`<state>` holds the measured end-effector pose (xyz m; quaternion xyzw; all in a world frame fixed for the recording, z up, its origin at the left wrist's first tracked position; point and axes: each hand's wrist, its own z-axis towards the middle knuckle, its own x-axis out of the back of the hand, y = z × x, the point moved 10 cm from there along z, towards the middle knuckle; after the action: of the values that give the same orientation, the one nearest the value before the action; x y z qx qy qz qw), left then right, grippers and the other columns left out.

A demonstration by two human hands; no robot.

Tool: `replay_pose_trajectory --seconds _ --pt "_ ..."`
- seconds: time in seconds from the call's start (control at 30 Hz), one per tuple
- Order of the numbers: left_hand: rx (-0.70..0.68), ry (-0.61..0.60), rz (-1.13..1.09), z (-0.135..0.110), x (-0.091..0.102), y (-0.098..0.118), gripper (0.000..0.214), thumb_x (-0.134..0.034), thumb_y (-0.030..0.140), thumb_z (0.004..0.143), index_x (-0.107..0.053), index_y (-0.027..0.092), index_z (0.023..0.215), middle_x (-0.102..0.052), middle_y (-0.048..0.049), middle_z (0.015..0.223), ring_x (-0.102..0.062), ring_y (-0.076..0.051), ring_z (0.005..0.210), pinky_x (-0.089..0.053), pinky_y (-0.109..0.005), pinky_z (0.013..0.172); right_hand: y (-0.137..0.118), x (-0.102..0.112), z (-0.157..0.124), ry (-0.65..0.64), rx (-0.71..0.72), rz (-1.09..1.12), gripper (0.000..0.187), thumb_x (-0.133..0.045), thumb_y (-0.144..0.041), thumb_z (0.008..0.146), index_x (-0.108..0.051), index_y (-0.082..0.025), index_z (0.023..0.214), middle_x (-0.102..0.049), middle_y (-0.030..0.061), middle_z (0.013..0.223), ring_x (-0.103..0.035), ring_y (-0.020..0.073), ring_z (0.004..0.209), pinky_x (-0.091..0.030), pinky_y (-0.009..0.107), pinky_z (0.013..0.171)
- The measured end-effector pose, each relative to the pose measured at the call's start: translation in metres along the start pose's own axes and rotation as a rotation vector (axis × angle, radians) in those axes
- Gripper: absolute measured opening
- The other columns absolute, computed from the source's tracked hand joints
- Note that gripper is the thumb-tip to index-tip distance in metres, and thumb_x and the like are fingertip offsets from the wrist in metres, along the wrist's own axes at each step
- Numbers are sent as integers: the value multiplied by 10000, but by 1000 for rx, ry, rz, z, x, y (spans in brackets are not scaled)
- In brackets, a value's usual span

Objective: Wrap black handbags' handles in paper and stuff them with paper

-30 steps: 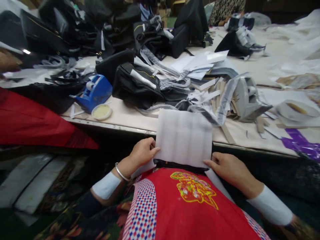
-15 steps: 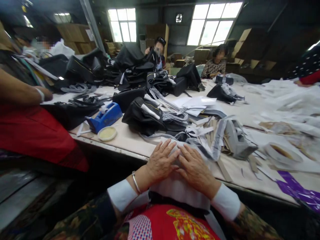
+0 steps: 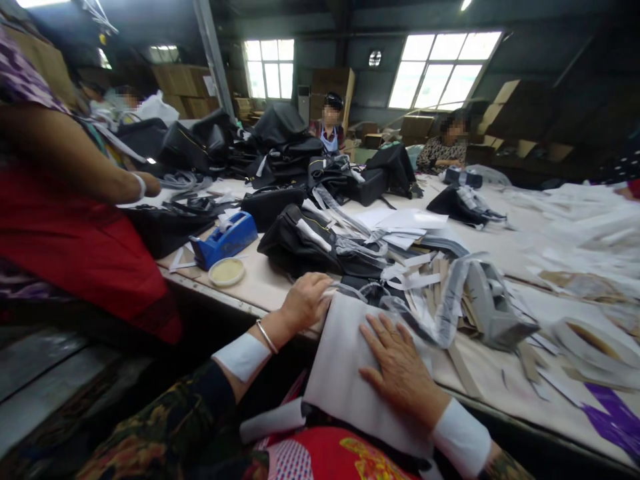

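Note:
A white foam sheet (image 3: 345,360) lies over the table's near edge and runs down onto my lap. My right hand (image 3: 397,363) rests flat on it, fingers spread. My left hand (image 3: 305,300) curls its fingers over the sheet's far left corner, right beside a clear plastic strip (image 3: 350,291). A silver bangle sits on my left wrist. Just beyond the hands lies a black bag (image 3: 310,243) with grey straps.
A blue tape dispenser (image 3: 225,239) and a small round lid (image 3: 227,271) sit at the left. Grey straps and card strips (image 3: 450,287) pile at the right. A person in a red apron (image 3: 75,233) stands close on my left. Two other people sit at the far end.
The view has risen from my lap to the room. My hands, earlier side by side on the sheet, have parted: the left now grips the far corner, the right stays flat.

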<state>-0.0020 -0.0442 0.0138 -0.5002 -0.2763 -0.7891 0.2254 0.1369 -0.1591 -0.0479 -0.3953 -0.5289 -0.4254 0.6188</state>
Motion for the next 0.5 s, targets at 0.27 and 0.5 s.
replay_pose_trajectory --seconds 0.27,0.5 --pt "93 -70 233 4 -2 -34 170 -513 136 892 -662 120 813 -664 -123 759 -644 -228 736 -504 -335 676 -3 20 0 95 3 109 585 -609 -304 834 -527 -214 1406 -432 122 1528 -367 369 1409 -357 586 1097" --pt "5 120 283 11 61 44 304 -406 166 955 -622 152 1169 -658 -88 786 -639 -218 692 -468 -318 579 -8 62 21 223 -135 714 354 -459 -425 970 -658 -232 1189 -694 110 1202 -646 280 1121 -526 444 976"
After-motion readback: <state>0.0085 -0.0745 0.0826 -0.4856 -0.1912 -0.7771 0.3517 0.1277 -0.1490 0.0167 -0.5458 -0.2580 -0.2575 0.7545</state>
